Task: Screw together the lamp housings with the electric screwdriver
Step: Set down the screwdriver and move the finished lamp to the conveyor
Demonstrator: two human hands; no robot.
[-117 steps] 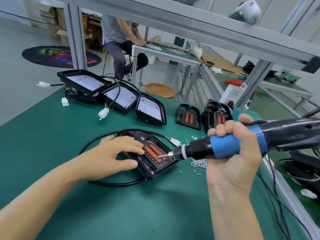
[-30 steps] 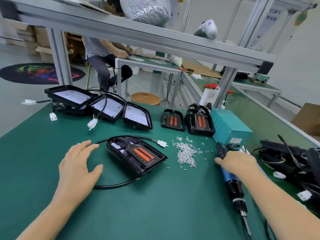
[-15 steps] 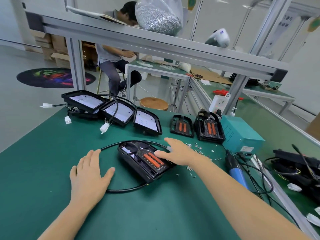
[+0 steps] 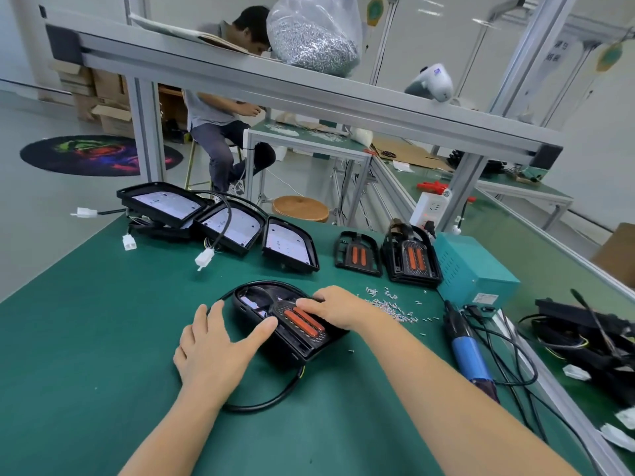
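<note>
Both hands [image 4: 220, 352] [image 4: 335, 308] rest on the lamp housing [image 4: 292, 324].

Both arms bare to frame edge, no sleeves in view. Left hand [image 4: 213, 352] & right hand [image 4: 338, 309]: no gloves, rings, watch or wristbands. Nails short, unpainted.

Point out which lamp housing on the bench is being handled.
The lamp housing nearest the person, orange strips up, with the left hand and right hand on it. The other housings sit untouched along the far edge.
</note>
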